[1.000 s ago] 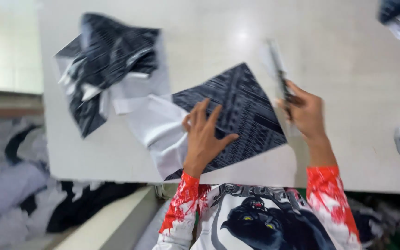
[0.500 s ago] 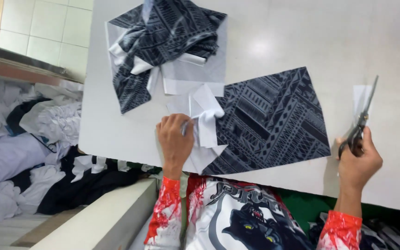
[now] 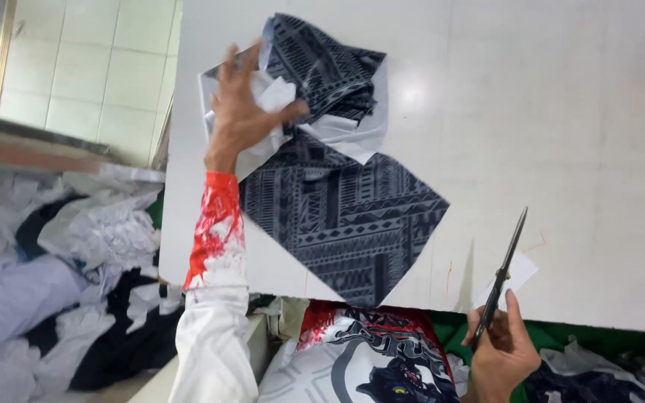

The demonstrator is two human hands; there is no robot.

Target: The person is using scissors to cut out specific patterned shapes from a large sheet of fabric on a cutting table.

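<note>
My left hand (image 3: 244,108) reaches out over the white table (image 3: 561,134) and grips a crumpled white scrap of fabric (image 3: 274,93) on top of a heap of dark patterned fabric pieces (image 3: 322,63). A flat piece of dark patterned fabric (image 3: 345,216) lies spread near the table's front edge, just below that hand. My right hand (image 3: 498,351) is at the front edge, to the right, and holds a pair of scissors (image 3: 505,265) with the blades closed and pointing up. A small white scrap (image 3: 520,269) lies under the scissors.
A pile of white, black and pale violet fabric scraps (image 3: 76,283) lies on the floor to the left of the table. A tiled wall (image 3: 83,67) stands beyond it. Green cloth (image 3: 599,347) and more scraps show below the table's front edge at right.
My left hand moved from the white trimming beside the flat piece up to the heap, carrying the white scrap. My right hand with the scissors dropped lower towards the table edge.
</note>
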